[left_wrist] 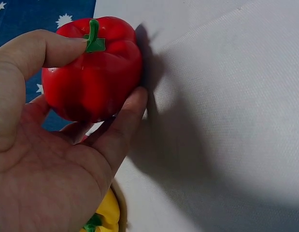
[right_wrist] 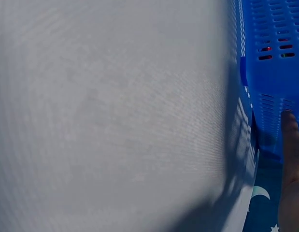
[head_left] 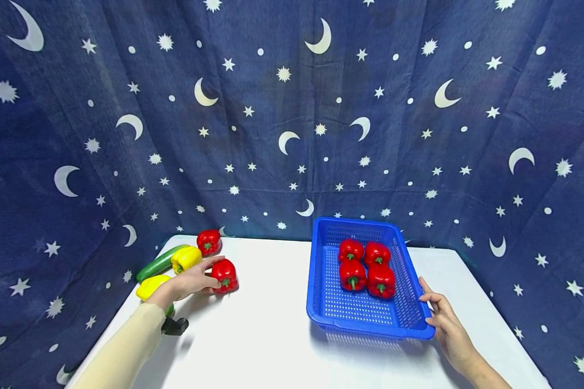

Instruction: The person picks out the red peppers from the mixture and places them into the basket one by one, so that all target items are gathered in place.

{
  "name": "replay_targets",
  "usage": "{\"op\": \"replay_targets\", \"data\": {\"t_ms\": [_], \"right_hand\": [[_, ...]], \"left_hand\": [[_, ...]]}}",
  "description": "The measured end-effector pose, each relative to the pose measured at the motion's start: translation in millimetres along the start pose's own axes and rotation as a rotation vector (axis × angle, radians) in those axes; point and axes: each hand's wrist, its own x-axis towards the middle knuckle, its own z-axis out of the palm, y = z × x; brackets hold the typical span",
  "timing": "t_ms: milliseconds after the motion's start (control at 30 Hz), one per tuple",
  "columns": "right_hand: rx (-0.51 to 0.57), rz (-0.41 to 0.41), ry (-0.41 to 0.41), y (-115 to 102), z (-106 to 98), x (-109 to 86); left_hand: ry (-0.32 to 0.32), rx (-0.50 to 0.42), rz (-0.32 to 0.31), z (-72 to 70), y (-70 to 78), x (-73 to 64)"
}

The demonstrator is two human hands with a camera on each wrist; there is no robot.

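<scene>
My left hand grips a red bell pepper at the left side of the table. In the left wrist view the thumb lies by the green stem of this pepper, and the other fingers reach around its far side and underneath. At the right, my right hand holds the right side of a blue plastic basket, its fingertips at the rim. One finger lies along the basket's perforated wall in the right wrist view. Red bell peppers sit grouped inside the basket, stems toward me.
Around the left hand lie two yellow bell peppers, a long green cucumber and another red bell pepper. A dark strap end hangs at the left wrist. The white table meets a blue star-patterned curtain behind.
</scene>
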Motion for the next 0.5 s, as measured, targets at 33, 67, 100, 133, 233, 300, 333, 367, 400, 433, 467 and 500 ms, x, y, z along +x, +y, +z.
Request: {"op": "replay_targets", "data": {"t_ms": [33,67,100,133,233,300,333,367,400,433,467,500], "right_hand": [[-0.001,0.002,-0.001,-0.1,-0.5,0.1],[0.001,0.003,-0.004,-0.3,-0.9,0.2],[0.005,0.005,-0.007,-0.4,-1.4,0.2],[0.009,0.006,-0.010,-0.1,-1.9,0.1],[0.023,0.018,-0.009,0.9,-2.8,-0.2],[0.033,0.029,-0.011,1.4,-3.1,-0.5],[0.037,0.034,-0.012,1.5,-3.1,-0.6],[0.044,0.037,-0.014,1.8,-3.2,-0.7],[0.050,0.038,-0.016,2.0,-3.2,-0.6],[0.055,0.037,-0.019,2.1,-3.2,-0.6],[0.062,0.034,-0.021,2.2,-3.3,-0.4],[0.064,0.030,-0.025,2.4,-3.2,-0.4]], "left_hand": [[-0.005,0.002,0.003,0.0,0.1,-0.2],[-0.006,0.000,0.003,0.1,0.1,-0.2],[-0.010,-0.003,0.004,0.2,0.3,-0.4],[-0.011,-0.005,0.004,0.2,0.5,-0.6],[-0.020,-0.009,0.009,0.3,0.3,-1.1],[-0.017,-0.014,0.005,0.5,0.1,-1.5],[-0.014,-0.016,0.002,0.5,-0.2,-1.7],[-0.011,-0.019,-0.002,0.5,-0.6,-1.6],[-0.012,-0.018,-0.002,0.4,-1.0,-1.6],[-0.010,-0.020,-0.002,0.5,-1.4,-1.5],[-0.007,-0.022,-0.003,0.5,-1.7,-1.3],[0.000,-0.027,-0.004,0.6,-2.1,-1.1]]}}
